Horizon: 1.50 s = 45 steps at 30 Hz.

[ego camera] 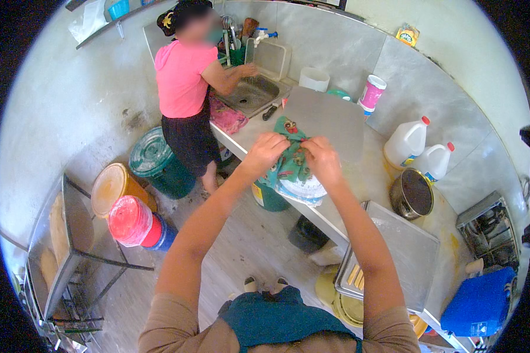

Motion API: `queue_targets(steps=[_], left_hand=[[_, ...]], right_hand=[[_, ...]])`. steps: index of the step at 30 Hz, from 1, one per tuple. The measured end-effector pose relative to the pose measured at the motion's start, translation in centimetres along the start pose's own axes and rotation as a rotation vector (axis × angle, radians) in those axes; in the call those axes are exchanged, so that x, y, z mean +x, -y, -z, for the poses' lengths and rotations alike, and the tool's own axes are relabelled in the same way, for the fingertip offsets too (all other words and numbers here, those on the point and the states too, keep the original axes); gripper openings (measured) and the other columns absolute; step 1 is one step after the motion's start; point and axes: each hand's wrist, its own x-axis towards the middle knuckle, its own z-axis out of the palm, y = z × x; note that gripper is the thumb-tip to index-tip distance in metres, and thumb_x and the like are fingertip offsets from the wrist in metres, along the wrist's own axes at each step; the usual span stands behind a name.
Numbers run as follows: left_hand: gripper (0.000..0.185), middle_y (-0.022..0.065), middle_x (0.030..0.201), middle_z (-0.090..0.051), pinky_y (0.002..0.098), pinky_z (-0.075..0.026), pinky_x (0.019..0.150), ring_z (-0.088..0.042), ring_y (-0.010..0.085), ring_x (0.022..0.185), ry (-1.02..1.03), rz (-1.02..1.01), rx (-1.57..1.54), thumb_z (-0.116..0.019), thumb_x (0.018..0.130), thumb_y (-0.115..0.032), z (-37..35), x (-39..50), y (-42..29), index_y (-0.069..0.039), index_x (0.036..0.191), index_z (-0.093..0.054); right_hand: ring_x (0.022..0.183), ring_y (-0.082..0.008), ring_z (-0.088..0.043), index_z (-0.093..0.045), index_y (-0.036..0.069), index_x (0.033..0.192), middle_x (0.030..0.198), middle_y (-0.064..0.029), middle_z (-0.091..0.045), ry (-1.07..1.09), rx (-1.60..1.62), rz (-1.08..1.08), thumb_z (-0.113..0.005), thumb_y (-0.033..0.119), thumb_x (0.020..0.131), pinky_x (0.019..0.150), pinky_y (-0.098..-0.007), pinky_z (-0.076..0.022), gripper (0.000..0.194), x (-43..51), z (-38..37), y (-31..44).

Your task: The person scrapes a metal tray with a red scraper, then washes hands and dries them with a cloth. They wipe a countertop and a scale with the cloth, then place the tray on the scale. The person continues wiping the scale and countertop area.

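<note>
A green cloth (295,159) with a printed pattern hangs between my two hands above the counter's front edge. The fingers of my left hand (267,152) pinch its left side. At its right side, my right hand (323,159) grips the cloth near the top. Just below it is a round white dial (306,189), seemingly of a kitchen scale, partly covered by the cloth. Behind the cloth, a flat grey sheet (324,121) lies on the counter. A black-handled knife (270,112) rests to the left of that sheet.
Another person (187,79) stands at the sink (258,92), hands over the basin. White jugs (406,141), a metal pot (411,194) and a baking tray (401,251) occupy the counter's right side. Lidded buckets (157,152) and a metal rack (71,247) stand at left.
</note>
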Motion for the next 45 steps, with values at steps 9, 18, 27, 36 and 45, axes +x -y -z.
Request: queue_targets(steps=[9,18,27,36,45], left_hand=[[0.028,0.0086,0.093,-0.061,0.0377,-0.047,0.083,-0.059,0.0275,0.092,0.019,0.021,-0.049,-0.061,0.066,-0.007,-3.3,2.1,-4.1,-0.006,0.094,-0.061],[0.026,0.0086,0.093,-0.060,0.0373,-0.047,0.084,-0.059,0.0267,0.093,0.037,-0.002,-0.212,-0.056,0.069,-0.010,-5.7,4.1,-6.6,-0.004,0.094,-0.061],[0.026,0.0111,0.092,-0.060,0.0372,-0.049,0.081,-0.059,0.0293,0.092,0.068,0.058,-0.160,-0.060,0.068,-0.003,-2.0,1.5,-2.5,-0.004,0.094,-0.061],[0.028,0.0101,0.088,-0.058,0.0377,-0.048,0.078,-0.058,0.0289,0.085,0.062,0.085,-0.107,-0.063,0.062,0.002,0.1,0.3,0.3,-0.003,0.089,-0.060],[0.025,0.0090,0.089,-0.057,0.0388,-0.045,0.082,-0.057,0.0281,0.090,0.096,0.075,-0.039,-0.062,0.066,-0.002,-1.2,1.9,-0.9,-0.006,0.090,-0.058]], right_hand=[[0.077,-0.0289,-0.059,-0.064,0.005,0.079,0.077,-0.0104,-0.060,-0.010,-0.060,-0.158,-0.065,-0.003,0.066,0.068,-0.0375,-0.0498,0.015,-3.5,6.0,-1.7],[0.077,-0.0285,-0.059,-0.065,0.004,0.080,0.077,-0.0102,-0.061,0.015,-0.205,-0.176,-0.063,-0.006,0.064,0.069,-0.0369,-0.0504,0.019,-5.2,9.8,-2.3],[0.077,-0.0288,-0.059,-0.065,0.004,0.081,0.079,-0.0108,-0.060,0.059,-0.172,-0.076,-0.065,-0.004,0.066,0.068,-0.0373,-0.0494,0.017,-3.2,5.1,-0.6],[0.076,-0.0274,-0.059,-0.061,0.005,0.077,0.078,-0.0078,-0.058,0.088,-0.142,0.053,-0.064,-0.002,0.063,0.065,-0.0372,-0.0501,0.016,1.2,-1.1,1.3],[0.076,-0.0290,-0.058,-0.062,0.006,0.080,0.078,-0.0100,-0.058,-0.020,-0.053,-0.034,-0.068,-0.003,0.063,0.064,-0.0376,-0.0492,0.020,-2.2,3.9,-2.0]])
